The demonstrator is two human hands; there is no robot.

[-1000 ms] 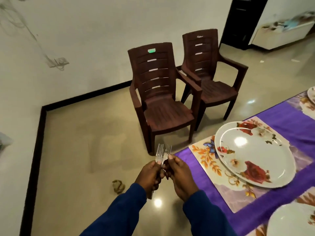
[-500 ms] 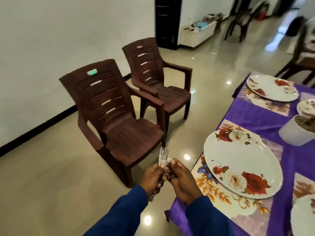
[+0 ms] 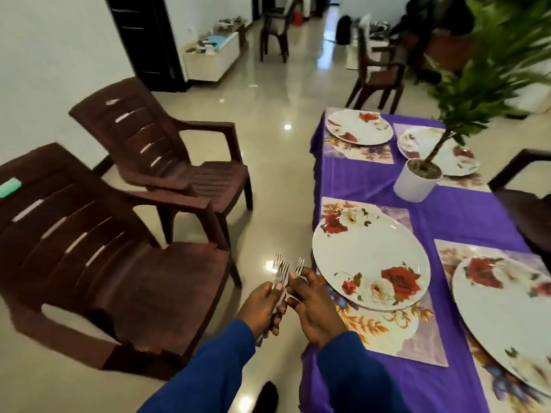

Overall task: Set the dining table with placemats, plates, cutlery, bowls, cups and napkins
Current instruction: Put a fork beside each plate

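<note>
My left hand (image 3: 262, 305) grips a bunch of metal forks (image 3: 279, 271) by their handles, tines up. My right hand (image 3: 316, 305) pinches one fork (image 3: 298, 267) beside the bunch. Both hands hang over the floor just left of the table's near corner. On the purple tablecloth (image 3: 465, 216) lie floral placemats, each bearing a white rose-patterned plate: the nearest plate (image 3: 369, 257) sits on a placemat (image 3: 384, 329) right of my hands, another plate (image 3: 507, 311) is at the right edge, and two more (image 3: 359, 126) (image 3: 441, 150) are at the far end.
Two brown plastic armchairs (image 3: 98, 263) (image 3: 173, 150) stand on the floor to the left, close to the table. A potted plant in a white pot (image 3: 416, 181) stands mid-table. A dark chair (image 3: 524, 198) is at the table's right side. More chairs and a white cabinet (image 3: 211, 58) lie beyond.
My view has swung right, bringing the whole table and plant into sight. My right hand has drawn one fork slightly apart from the bunch in my left hand.
</note>
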